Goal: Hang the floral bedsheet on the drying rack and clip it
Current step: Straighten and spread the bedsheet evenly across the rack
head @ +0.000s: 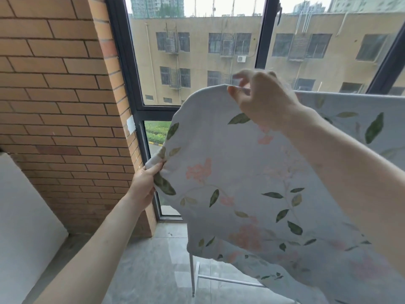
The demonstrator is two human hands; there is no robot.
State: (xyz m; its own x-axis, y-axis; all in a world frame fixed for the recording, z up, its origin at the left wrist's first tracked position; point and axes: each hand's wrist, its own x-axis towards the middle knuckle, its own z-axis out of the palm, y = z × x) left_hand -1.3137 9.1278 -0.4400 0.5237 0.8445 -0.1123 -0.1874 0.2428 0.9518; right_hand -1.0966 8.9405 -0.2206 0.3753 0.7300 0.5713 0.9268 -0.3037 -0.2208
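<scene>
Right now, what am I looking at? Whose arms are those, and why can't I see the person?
The camera sits on the person's head and looks forward and down, so you only see their arms reaching out. There is just this one picture. The left hand pinches a bunched corner of the floral bedsheet, which is pale with pink flowers and green leaves. The right hand grips the sheet's top edge, higher up. Further right the sheet already hangs over something, probably the drying rack; only its white legs show below, on the grey floor. Behind are a brick wall and a big window with a yellow building outside. I see no clips yet.
</scene>
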